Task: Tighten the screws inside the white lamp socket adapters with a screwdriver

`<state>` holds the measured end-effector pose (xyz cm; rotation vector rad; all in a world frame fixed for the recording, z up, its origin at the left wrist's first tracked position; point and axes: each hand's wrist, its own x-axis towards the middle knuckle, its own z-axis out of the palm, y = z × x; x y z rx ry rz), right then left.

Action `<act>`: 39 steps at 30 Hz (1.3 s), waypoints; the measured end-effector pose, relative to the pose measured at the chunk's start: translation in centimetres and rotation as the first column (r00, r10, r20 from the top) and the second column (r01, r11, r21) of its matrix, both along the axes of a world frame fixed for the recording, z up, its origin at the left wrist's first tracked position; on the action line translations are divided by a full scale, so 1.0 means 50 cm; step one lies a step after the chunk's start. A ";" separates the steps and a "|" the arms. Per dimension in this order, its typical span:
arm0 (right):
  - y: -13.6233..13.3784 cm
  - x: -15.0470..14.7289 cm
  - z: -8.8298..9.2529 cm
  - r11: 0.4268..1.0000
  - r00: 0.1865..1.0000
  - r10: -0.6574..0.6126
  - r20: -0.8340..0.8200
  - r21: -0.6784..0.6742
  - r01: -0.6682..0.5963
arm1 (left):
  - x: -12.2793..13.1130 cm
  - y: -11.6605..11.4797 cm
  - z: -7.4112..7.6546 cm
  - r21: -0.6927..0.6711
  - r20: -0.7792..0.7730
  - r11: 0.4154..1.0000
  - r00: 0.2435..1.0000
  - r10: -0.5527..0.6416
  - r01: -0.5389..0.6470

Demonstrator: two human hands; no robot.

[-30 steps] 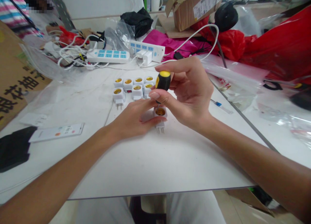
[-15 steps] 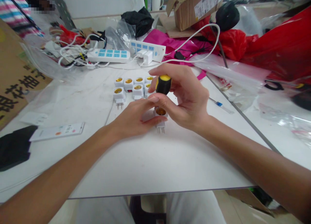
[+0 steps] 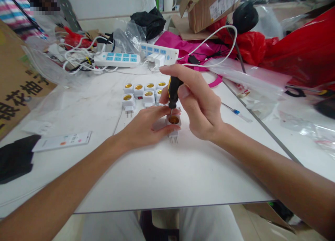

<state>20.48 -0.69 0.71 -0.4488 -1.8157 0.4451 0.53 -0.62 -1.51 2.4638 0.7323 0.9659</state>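
Grasping left hand (image 3: 142, 126): clasps a white socket (image 3: 173, 121) between thumb and fingers
Right hand (image 3: 202, 106): grips a screwdriver (image 3: 173, 92) by its handle, shaft down at the socket's far side
Socket: sits on the table (image 3: 167, 174), prongs toward the near edge
Other sockets (image 3: 148, 98): stand grouped farther off, slightly left
Remote (image 3: 62, 142): lies left

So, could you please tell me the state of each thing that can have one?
Screwdriver: nearly upright, shaft downward
Front lamp socket: opening up, no bulb, not plugged in
Left hand: holding the front lamp socket
Right hand: holding the screwdriver
Grouped sockets: standing, visible openings up
Left power strip: lying flat, outlets up
Remote control: lying flat, buttons up
Mug: upright
Cardboard box: flap open
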 end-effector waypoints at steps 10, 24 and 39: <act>0.005 0.004 -0.009 1.000 0.999 -0.030 0.028 -0.001 0.030 | -0.004 0.003 -0.008 0.072 -0.033 0.997 0.999 0.043 -0.040; 0.008 -0.001 0.010 0.997 0.999 0.026 -0.046 0.078 -0.023 | -0.003 0.000 -0.004 0.051 -0.018 0.998 0.999 0.034 -0.033; -0.018 -0.010 0.006 0.999 0.996 -0.006 -0.085 -0.046 0.002 | 0.000 0.001 0.000 0.060 -0.019 0.998 1.000 0.013 -0.012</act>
